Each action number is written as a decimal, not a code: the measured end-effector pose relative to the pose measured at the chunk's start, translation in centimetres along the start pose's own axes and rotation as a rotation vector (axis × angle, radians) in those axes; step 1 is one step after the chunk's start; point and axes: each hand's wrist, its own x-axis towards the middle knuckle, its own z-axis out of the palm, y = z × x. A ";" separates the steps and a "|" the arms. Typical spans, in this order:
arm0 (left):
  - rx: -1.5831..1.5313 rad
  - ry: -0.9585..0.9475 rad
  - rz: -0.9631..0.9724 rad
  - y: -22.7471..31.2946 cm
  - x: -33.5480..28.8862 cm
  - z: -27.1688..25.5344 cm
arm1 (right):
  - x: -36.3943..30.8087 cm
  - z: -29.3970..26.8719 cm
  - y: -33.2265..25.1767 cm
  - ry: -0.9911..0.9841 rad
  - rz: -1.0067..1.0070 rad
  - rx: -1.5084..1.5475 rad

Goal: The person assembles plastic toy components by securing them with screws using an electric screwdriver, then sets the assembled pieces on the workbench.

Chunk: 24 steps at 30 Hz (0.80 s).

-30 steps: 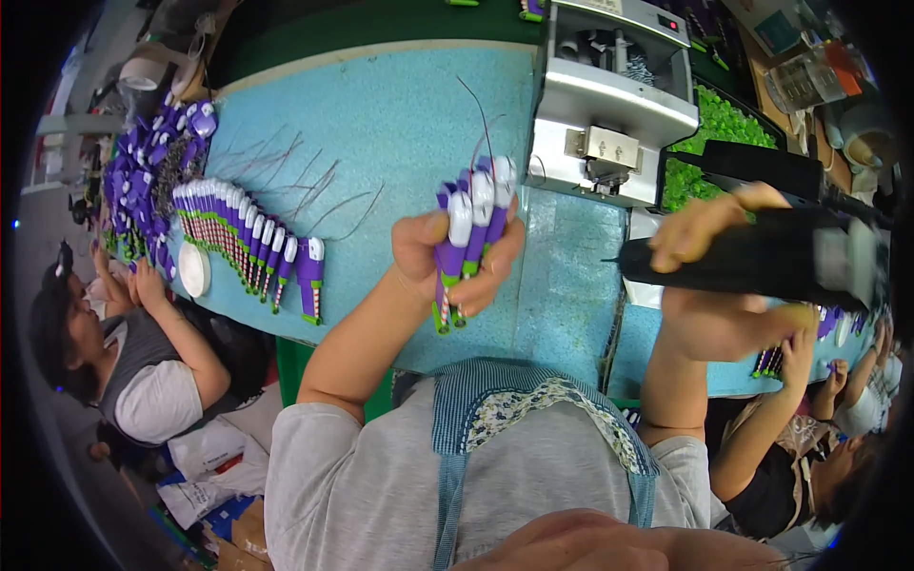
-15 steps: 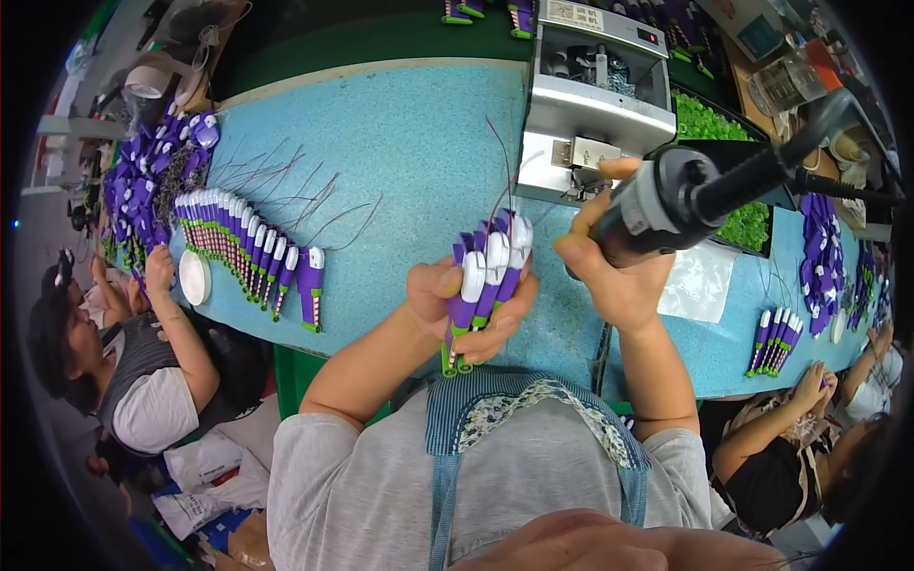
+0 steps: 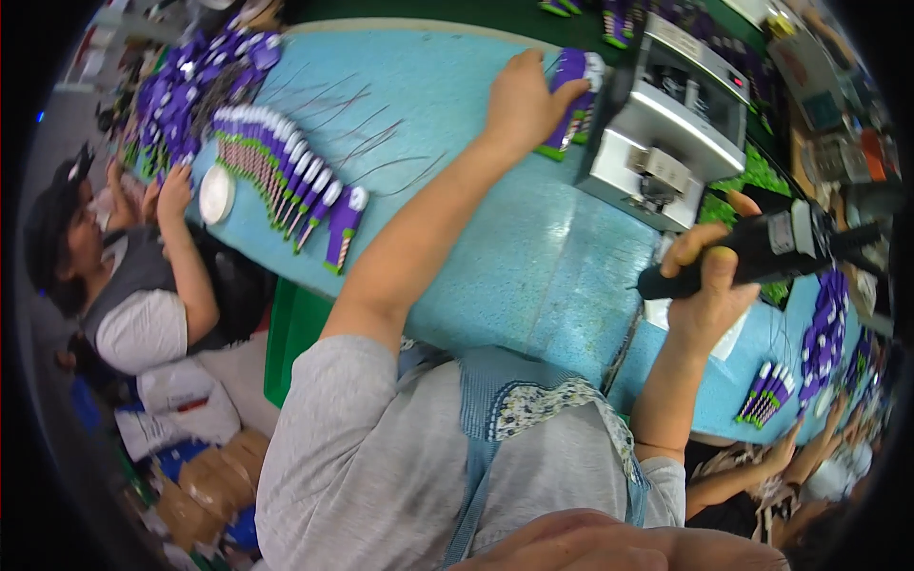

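The left hand reached across the table, its grip pinching a bundle of purple pieces beside the grey machine. The right hand clasped a black driver. Setting-down step, I judged; release needed next.

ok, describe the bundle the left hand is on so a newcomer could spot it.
Start at the grey machine at the far side of the blue table. Just left of it, the left hand grips a purple-and-white bundle. Unlike the fanned row, it is a tight clump beside the machine.
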 end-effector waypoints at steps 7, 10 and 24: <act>0.133 -0.235 -0.040 -0.5 -8.8 -15.5 | -0.4 -0.3 0.0 0.025 0.048 -0.005; 0.440 -0.157 -0.237 -2.9 -11.9 -20.5 | -0.8 0.5 0.2 0.024 0.070 0.015; 0.403 -0.150 -0.088 -0.9 -14.1 -15.2 | -1.6 1.4 0.3 -0.019 0.099 0.062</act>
